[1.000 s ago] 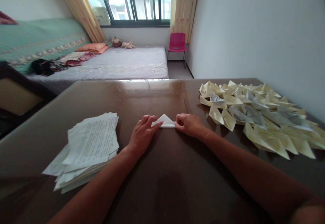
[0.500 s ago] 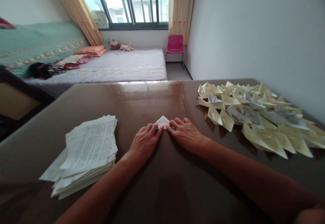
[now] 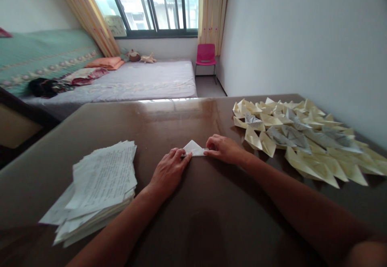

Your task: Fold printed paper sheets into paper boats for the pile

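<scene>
A small white folded paper (image 3: 194, 149) lies on the brown table, its peak pointing away from me and its straight edge toward me. My left hand (image 3: 169, 169) presses on its left end, thumb along the near edge and fingers closed over the corner. At the right end my right hand (image 3: 225, 149) pinches the other corner between thumb and curled fingers. The middle of the paper shows between the two hands; both corners are partly hidden by fingers.
To the left lies a stack of printed paper sheets (image 3: 102, 178). Many folded paper boats (image 3: 290, 134), cream and grey, cover the table's right side. Beyond the glossy table (image 3: 145, 126) stand a bed (image 3: 157, 77) and a pink chair (image 3: 206, 55).
My right hand has slid a little to the right along the paper, its fingers now more curled. More of the folded paper shows between my hands. The view has shifted slightly.
</scene>
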Available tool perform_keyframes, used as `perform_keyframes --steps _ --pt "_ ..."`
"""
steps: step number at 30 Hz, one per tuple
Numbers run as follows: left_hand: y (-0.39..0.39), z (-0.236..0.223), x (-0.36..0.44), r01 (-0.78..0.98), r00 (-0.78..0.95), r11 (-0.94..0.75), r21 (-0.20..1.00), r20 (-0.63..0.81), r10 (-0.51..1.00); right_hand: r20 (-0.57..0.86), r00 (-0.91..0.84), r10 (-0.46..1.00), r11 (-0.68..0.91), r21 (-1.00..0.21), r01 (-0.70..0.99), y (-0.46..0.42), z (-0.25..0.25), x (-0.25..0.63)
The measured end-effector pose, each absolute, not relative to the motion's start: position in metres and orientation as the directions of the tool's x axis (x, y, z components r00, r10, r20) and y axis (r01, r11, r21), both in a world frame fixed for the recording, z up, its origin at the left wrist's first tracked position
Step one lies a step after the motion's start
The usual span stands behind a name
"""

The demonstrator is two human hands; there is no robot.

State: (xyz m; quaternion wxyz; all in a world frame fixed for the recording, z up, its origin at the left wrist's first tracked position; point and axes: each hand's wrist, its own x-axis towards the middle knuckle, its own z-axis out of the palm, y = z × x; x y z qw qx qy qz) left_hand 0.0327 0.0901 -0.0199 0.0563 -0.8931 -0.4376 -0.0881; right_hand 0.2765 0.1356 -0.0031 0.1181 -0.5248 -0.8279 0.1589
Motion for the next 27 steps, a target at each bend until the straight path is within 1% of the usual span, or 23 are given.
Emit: perform_keyframes --steps 2,4,8,10,12,14,16,18,19,21,22,24,25,27 --pt "0.09 -0.019 0.033 0.793 0.601 -0.607 -0.051 0.228 0.766 0.019 -0.418 0.908 0.377 -0.471 0.797 0.14 -0.013 0.275" --pt "0.09 -0.019 0.033 0.797 0.596 -0.599 -0.079 0.261 0.759 0.016 -0.393 0.919 0.341 -0.531 0.776 0.142 -0.017 0.273" --pt "0.092 -0.019 0.033 0.797 0.596 -0.593 -0.115 0.307 0.742 -0.029 -0.361 0.932 0.281 -0.573 0.77 0.142 -0.015 0.272" --pt "0.093 -0.02 0.034 0.795 0.6 -0.593 -0.123 0.303 0.741 -0.055 -0.395 0.917 0.286 -0.6 0.747 0.142 -0.013 0.272" --pt "0.093 -0.02 0.034 0.8 0.593 -0.586 -0.131 0.32 0.739 -0.044 -0.458 0.888 0.328 -0.636 0.699 0.141 -0.011 0.271" --pt "0.092 -0.019 0.036 0.805 0.584 -0.578 -0.134 0.352 0.732 0.01 -0.464 0.886 0.37 -0.617 0.694 0.141 -0.01 0.271" --pt "0.092 -0.018 0.038 0.806 0.58 -0.579 -0.124 0.362 0.729 0.069 -0.417 0.906 0.384 -0.545 0.745 0.143 -0.009 0.273" --pt "0.092 -0.018 0.039 0.806 0.578 -0.584 -0.101 0.348 0.738 0.061 -0.392 0.918 0.369 -0.497 0.786 0.145 -0.009 0.277" --pt "0.092 -0.019 0.039 0.808 0.575 -0.583 -0.089 0.339 0.744 0.028 -0.405 0.914 0.363 -0.503 0.784 0.146 -0.01 0.279" --pt "0.093 -0.02 0.039 0.813 0.566 -0.577 -0.075 0.327 0.756 -0.034 -0.459 0.888 0.364 -0.559 0.745 0.148 -0.01 0.28" --pt "0.093 -0.019 0.039 0.816 0.564 -0.573 -0.075 0.322 0.76 -0.036 -0.487 0.872 0.375 -0.59 0.715 0.148 -0.01 0.28" --pt "0.092 -0.018 0.038 0.819 0.562 -0.567 -0.085 0.312 0.766 0.022 -0.551 0.834 0.443 -0.621 0.647 0.146 -0.008 0.277" --pt "0.091 -0.016 0.039 0.82 0.564 -0.565 -0.093 0.306 0.767 0.068 -0.588 0.806 0.498 -0.615 0.611 0.145 -0.006 0.276" --pt "0.088 -0.013 0.04 0.816 0.572 -0.568 -0.106 0.289 0.768 0.156 -0.66 0.734 0.616 -0.563 0.552 0.141 -0.002 0.273"
